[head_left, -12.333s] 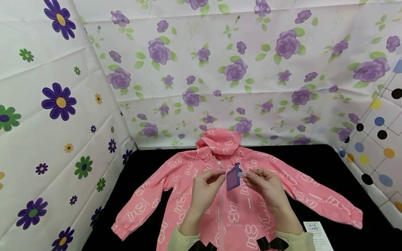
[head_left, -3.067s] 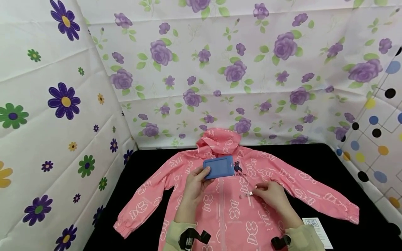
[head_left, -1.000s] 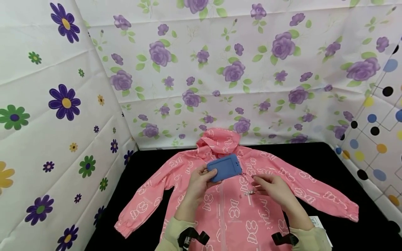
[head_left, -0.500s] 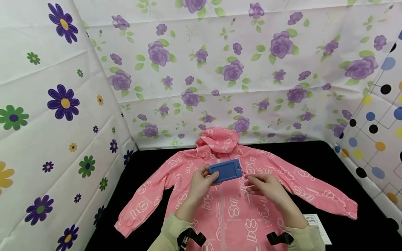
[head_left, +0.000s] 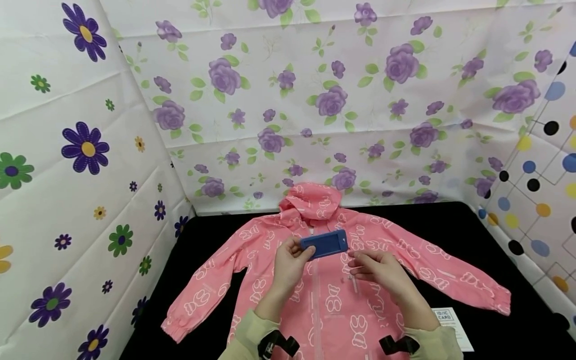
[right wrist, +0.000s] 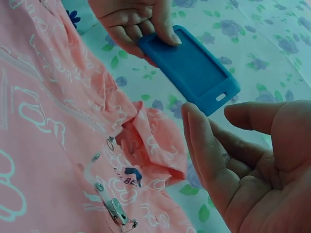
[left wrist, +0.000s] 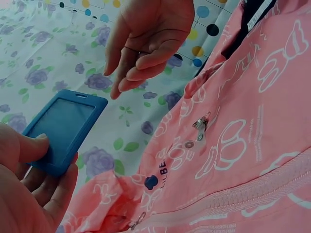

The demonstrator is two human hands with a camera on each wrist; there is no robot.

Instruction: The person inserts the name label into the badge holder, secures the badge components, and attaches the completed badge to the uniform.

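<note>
In the head view, my left hand (head_left: 288, 262) grips a blue badge holder (head_left: 326, 244) by its left end, thumb on the front. The holder is raised over the chest of a pink hooded jacket (head_left: 335, 320) with white bear outlines. My right hand (head_left: 378, 270) is by the holder's slotted end, fingers relaxed and thumb apart, with nothing between them. In the right wrist view, the fingertips (right wrist: 190, 110) come right up to the slotted corner. A metal badge clip (right wrist: 114, 208) with a clear snap strap lies on the jacket, beside its small dark bear print.
The jacket is spread face up on a black tabletop (head_left: 450, 225), sleeves out to both sides. A white card (head_left: 452, 327) printed "ID/IC CARD" lies near my right forearm. Flowered cloth walls (head_left: 270, 140) stand behind and to the sides.
My right hand pinched the clip about three seconds ago; the clip now lies loose on the jacket. That hand has moved up to the holder's slotted end. My left hand has kept the holder.
</note>
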